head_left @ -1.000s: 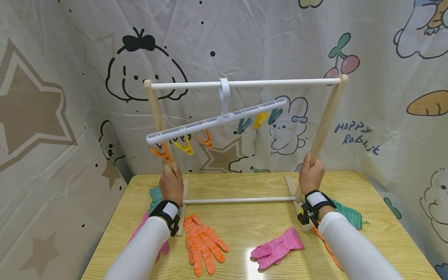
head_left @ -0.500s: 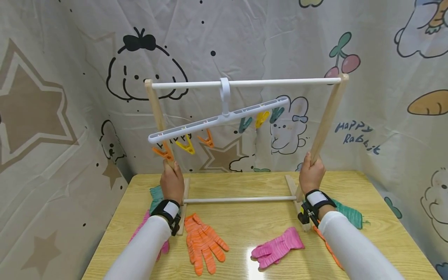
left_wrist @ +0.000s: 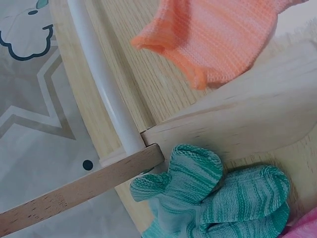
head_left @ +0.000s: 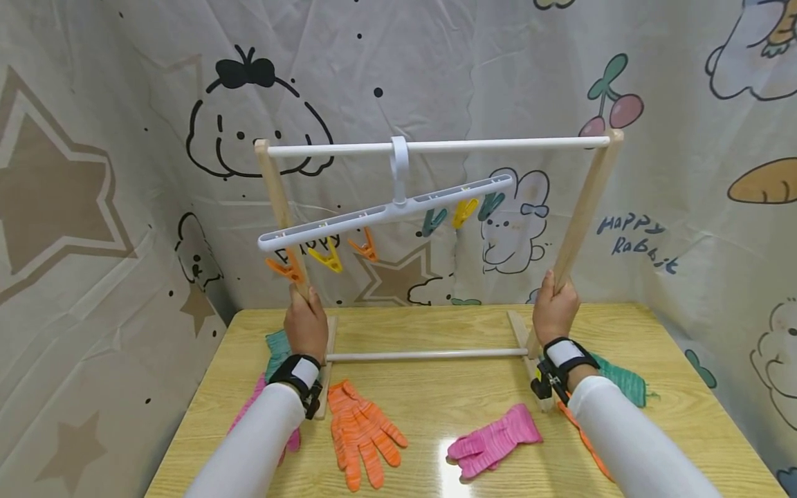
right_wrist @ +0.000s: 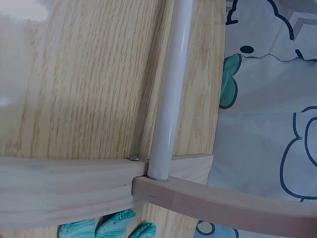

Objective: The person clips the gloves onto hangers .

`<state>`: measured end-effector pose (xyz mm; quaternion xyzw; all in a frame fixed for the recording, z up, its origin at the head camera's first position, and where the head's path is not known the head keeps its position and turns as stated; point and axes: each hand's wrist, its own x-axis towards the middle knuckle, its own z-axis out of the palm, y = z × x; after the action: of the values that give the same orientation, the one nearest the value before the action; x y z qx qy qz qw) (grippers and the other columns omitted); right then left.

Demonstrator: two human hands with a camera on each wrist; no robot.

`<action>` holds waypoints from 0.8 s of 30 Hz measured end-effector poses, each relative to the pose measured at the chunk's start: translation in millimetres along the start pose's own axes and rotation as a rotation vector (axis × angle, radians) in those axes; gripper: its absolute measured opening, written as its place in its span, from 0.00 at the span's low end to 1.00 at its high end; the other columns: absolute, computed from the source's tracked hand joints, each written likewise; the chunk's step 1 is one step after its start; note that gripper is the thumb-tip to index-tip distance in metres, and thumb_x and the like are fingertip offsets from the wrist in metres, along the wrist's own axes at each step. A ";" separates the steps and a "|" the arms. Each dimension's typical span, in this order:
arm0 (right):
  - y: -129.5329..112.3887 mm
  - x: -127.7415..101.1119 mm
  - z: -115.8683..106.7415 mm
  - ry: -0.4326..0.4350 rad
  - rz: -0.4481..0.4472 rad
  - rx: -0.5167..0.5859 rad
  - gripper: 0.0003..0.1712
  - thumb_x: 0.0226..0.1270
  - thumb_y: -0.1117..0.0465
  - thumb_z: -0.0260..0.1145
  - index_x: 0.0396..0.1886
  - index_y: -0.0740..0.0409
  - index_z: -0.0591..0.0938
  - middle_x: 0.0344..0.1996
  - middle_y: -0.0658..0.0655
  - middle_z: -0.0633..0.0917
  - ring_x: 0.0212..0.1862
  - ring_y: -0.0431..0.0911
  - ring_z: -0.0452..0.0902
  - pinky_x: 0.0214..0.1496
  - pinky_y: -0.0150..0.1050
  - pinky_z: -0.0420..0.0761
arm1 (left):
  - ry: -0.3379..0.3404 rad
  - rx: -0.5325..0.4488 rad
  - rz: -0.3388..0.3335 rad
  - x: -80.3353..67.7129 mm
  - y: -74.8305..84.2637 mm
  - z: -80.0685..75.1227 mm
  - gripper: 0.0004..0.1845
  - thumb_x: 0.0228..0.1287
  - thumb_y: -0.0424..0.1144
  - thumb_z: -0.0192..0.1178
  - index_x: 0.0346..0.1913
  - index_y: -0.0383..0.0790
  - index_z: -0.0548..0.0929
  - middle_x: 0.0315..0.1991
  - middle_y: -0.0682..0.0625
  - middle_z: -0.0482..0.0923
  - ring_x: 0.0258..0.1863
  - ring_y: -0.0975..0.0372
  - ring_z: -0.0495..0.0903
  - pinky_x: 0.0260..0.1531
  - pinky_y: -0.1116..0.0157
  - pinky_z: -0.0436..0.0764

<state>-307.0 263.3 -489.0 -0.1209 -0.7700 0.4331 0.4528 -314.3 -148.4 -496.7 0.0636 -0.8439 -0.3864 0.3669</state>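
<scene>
My left hand (head_left: 306,325) grips the left wooden post of a small drying rack, and my right hand (head_left: 555,310) grips the right post (head_left: 584,207). A white rail (head_left: 498,145) joins the two posts at the top. From its middle hangs a white clip hanger (head_left: 373,213), tilted so its left end sits lower. Orange, yellow and green clothespins dangle beneath the hanger, among them a yellow clothespin (head_left: 463,213). In the left wrist view the post (left_wrist: 79,188) meets the rack's wooden foot (left_wrist: 237,119); the right wrist view has the same joint at the right foot (right_wrist: 69,191).
An orange glove (head_left: 364,432) and a pink glove (head_left: 495,443) lie in front on the wooden table (head_left: 423,401). Green gloves (head_left: 623,382) lie by both feet, with pink at the left and orange under the right arm. Patterned cloth (head_left: 398,69) stands behind.
Both hands keep their hold on the posts. The hanger sways very slightly, and the view shifts a little.
</scene>
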 end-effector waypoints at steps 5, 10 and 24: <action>-2.5 -1.1 -1.4 -0.003 0.007 0.005 0.22 0.78 0.56 0.55 0.25 0.66 0.74 0.16 0.58 0.72 0.17 0.31 0.59 0.19 0.26 0.59 | 0.000 0.010 -0.007 -0.2 2.2 -2.0 0.21 0.82 0.46 0.43 0.60 0.29 0.70 0.24 0.34 0.73 0.24 0.38 0.77 0.26 0.42 0.72; -4.2 -1.7 -2.2 -0.009 0.016 -0.005 0.22 0.78 0.56 0.55 0.22 0.64 0.71 0.15 0.57 0.72 0.16 0.30 0.59 0.19 0.26 0.59 | -0.003 0.021 -0.015 -0.1 2.9 -2.9 0.23 0.82 0.46 0.43 0.62 0.28 0.70 0.25 0.32 0.76 0.26 0.36 0.79 0.28 0.40 0.74; -3.5 -1.3 -3.0 -0.011 0.046 -0.015 0.23 0.78 0.55 0.55 0.23 0.64 0.72 0.16 0.56 0.73 0.17 0.30 0.60 0.19 0.25 0.60 | -0.009 0.017 -0.034 0.0 2.3 0.0 0.22 0.82 0.44 0.45 0.62 0.28 0.69 0.25 0.33 0.75 0.26 0.37 0.79 0.27 0.42 0.73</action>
<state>-303.2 262.1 -486.3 -0.1397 -0.7726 0.4382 0.4377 -313.9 -146.8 -495.1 0.0793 -0.8476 -0.3854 0.3561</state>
